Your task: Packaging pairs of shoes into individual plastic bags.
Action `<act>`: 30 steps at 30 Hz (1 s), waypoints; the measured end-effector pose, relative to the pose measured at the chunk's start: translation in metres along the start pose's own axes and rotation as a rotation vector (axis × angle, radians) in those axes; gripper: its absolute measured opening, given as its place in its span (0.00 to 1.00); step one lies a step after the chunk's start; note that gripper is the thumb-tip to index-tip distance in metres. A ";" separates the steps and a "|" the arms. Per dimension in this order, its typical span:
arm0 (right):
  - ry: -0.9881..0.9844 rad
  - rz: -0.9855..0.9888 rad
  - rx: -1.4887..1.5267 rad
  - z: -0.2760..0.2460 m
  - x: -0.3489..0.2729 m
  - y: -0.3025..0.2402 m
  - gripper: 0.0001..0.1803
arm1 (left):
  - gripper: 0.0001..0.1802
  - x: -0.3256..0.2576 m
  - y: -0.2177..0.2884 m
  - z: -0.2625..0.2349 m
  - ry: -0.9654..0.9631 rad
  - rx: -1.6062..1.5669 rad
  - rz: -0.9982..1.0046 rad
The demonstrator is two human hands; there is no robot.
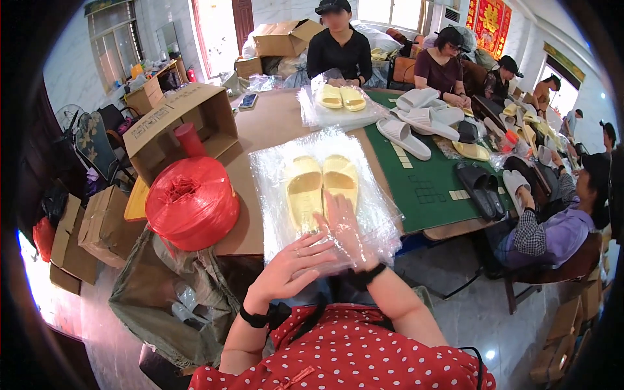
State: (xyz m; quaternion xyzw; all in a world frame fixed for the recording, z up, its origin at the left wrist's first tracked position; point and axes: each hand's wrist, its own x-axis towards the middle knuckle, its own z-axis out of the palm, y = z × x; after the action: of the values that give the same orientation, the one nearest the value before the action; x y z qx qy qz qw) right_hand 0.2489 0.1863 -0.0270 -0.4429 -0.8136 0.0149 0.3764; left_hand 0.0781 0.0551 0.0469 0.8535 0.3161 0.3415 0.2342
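A pair of pale yellow slide slippers (303,166) lies side by side in clear plastic, toes pointing away from me. Beneath them is a flat stack of clear plastic bags (268,172) at the table's near edge. My right hand (347,234) reaches over the heel part of the right slipper, fingers stretched forward; shiny film seems to cover part of it. My left hand (296,265) rests at the bag's near edge by the left slipper's heel, its fingers spread and holding nothing. I cannot tell exactly where the bag's opening lies.
To the left stand a big roll of red plastic twine (192,207) and an open cardboard box (146,140). A fabric sack (146,296) hangs below. Grey slippers (426,117) and black slippers (480,188) cover the green mat (416,185) on the right. Several people work around the tables.
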 end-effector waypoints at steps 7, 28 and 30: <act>-0.535 0.084 0.558 -0.120 -0.075 -0.017 0.22 | 0.24 -0.018 -0.013 0.000 0.366 0.059 -0.226; -0.248 0.048 0.025 -0.135 -0.074 0.041 0.13 | 0.25 -0.048 -0.046 0.025 0.233 0.333 -0.340; -0.183 0.154 0.151 -0.138 -0.076 0.041 0.13 | 0.26 -0.049 -0.043 0.027 0.378 0.339 -0.426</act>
State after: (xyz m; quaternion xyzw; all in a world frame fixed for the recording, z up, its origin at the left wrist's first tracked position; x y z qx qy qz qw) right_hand 0.3897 0.1128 0.0115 -0.4710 -0.8048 0.1453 0.3307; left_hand 0.0535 0.0458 -0.0184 0.7167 0.5775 0.3798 0.0923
